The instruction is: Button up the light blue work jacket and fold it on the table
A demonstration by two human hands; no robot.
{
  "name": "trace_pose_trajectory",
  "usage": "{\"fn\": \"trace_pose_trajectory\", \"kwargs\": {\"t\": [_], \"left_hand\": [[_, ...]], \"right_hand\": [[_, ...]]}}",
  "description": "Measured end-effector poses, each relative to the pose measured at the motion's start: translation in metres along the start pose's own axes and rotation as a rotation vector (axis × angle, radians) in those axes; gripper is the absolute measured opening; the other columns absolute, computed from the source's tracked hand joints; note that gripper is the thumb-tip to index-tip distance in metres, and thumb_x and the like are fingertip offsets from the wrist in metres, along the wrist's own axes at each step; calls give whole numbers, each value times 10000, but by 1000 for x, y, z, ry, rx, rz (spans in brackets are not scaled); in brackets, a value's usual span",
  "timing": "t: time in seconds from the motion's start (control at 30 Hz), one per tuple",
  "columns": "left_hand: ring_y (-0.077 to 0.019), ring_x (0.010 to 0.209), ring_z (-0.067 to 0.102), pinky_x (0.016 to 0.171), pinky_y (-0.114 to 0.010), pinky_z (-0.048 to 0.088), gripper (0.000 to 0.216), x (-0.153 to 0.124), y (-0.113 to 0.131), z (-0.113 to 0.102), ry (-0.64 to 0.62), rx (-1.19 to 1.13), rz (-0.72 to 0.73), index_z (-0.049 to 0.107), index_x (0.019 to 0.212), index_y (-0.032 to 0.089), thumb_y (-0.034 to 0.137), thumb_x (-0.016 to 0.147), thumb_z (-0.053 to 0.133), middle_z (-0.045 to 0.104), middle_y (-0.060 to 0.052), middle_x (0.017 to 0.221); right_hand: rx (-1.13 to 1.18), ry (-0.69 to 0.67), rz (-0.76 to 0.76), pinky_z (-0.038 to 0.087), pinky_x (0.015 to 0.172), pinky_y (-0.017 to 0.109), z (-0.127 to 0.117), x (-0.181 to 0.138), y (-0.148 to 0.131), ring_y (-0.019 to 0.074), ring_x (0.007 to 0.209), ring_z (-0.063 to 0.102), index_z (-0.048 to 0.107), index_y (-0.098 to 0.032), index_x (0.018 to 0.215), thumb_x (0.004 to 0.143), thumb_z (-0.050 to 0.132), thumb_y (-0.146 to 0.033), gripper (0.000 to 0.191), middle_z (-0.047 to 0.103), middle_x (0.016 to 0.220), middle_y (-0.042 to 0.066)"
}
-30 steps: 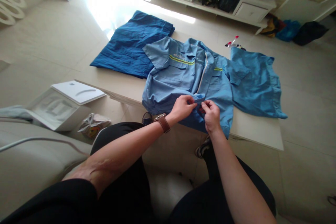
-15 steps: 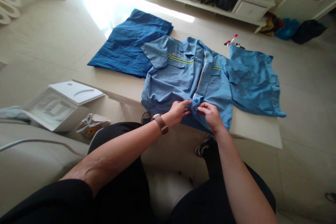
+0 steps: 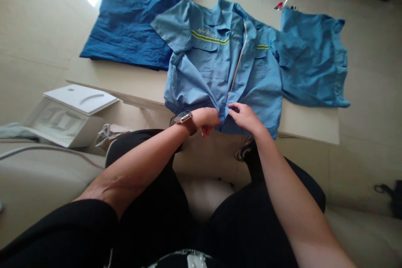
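Note:
A light blue short-sleeved work shirt with yellow stripes lies front up, its hem hanging over the near edge of the low table. Its front placket shows a pale strip and is partly open. My left hand, with a brown-strapped watch on its wrist, is closed on the shirt's lower front edge, fingers curled under. My right hand pinches the placket near the hem, just right of the left hand. Dark blue folded fabric lies to the left, and lighter blue trousers or shorts lie to the right.
Red-capped small bottles show behind the right-hand garment. On the floor at left are a white box and a crumpled plastic bag. My knees are close to the table's near side, with a shoe beneath it.
The view has tilted down, bringing the garments higher in the picture. My left hand has turned over, knuckles up, at the hem; the right hand remains at the placket.

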State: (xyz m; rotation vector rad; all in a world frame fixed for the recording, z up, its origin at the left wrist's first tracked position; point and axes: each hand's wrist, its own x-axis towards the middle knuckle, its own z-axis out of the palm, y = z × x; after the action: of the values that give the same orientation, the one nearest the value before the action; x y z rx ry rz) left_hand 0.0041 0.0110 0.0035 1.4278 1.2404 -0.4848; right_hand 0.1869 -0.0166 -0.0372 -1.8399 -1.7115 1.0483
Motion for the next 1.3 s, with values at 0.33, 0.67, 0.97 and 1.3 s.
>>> {"fn": "trace_pose_trajectory", "kwargs": {"t": [0.33,0.67,0.97,1.3], "left_hand": [[-265,1086,634,906,-366,493,222,-10,-6,-23,794,469,468,722,1016,174,319,859,661,704,-119,1113],[-311,1147,603,932,-412,479,583,-13,-6,-17,650,610,536,684,1172,171,584,768,765,634,-147,1270],[-279,1007,694,800,-345,501,352,-17,-11,-16,532,599,364,759,985,175,508,896,689,739,-125,1031],[-295,1176,626,843,-361,540,426,-4,-16,-7,633,673,260,605,1312,99,33,917,461,596,-210,1340]], "right_hand": [[0,292,-20,506,747,327,-13,-6,-16,203,701,678,832,-166,887,796,631,-309,263,769,770,70],[60,420,5,430,623,298,-17,-9,-20,160,579,542,816,-146,855,695,622,-291,290,673,627,30],[192,715,10,476,659,311,-33,0,-9,160,638,559,784,-123,955,692,615,-284,351,688,730,43],[234,682,12,510,688,318,-32,1,-3,167,685,599,765,-137,995,734,626,-334,356,716,811,60]]}}
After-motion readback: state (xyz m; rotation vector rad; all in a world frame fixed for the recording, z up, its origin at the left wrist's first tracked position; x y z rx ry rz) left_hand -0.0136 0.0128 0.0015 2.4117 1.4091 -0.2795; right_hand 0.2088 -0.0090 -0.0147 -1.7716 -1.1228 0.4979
